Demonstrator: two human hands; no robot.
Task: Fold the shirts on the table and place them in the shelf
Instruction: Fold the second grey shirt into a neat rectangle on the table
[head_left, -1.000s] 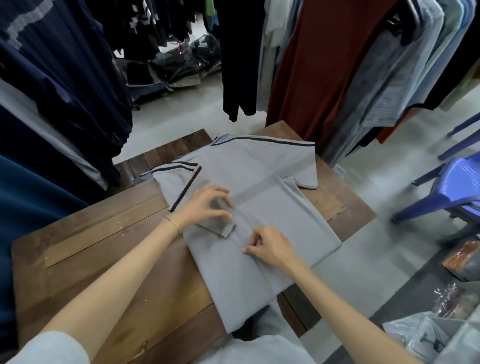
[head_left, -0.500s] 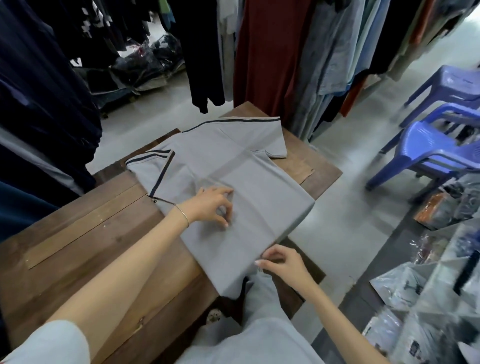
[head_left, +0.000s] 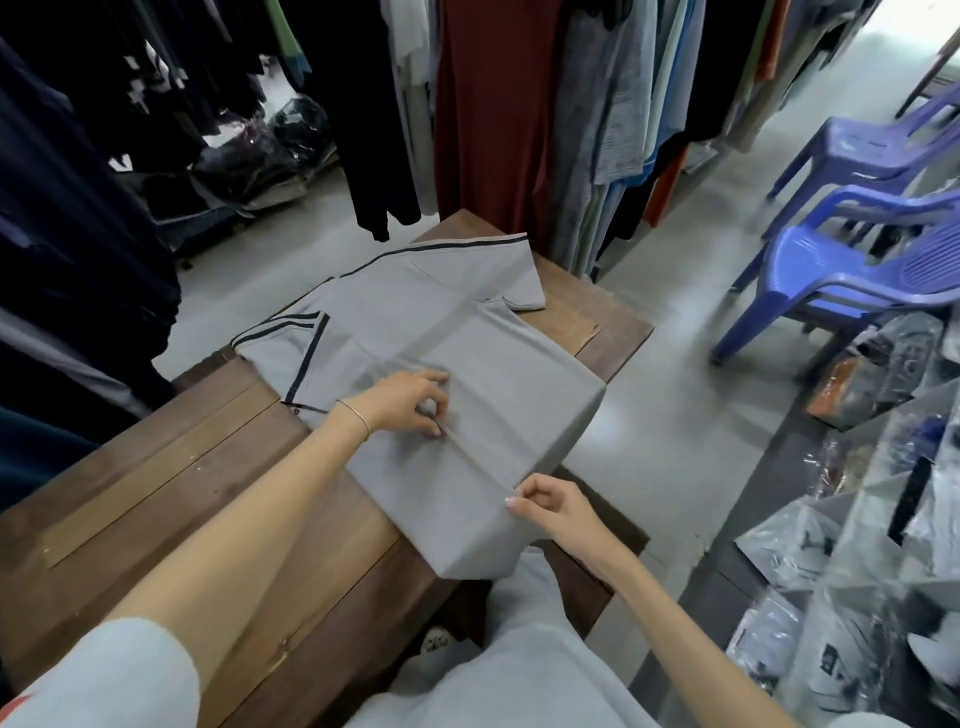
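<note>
A grey shirt (head_left: 467, 374) lies flat on the wooden bench (head_left: 156, 493); the left hand (head_left: 410, 402) and right hand (head_left: 553, 506) each pinch its raised fold

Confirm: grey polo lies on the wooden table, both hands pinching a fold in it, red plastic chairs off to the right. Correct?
One error: the chairs are blue, not red, as the head view shows. The rest stands: the grey polo lies on the wooden table, with the left hand and right hand each pinching the fold.
</note>
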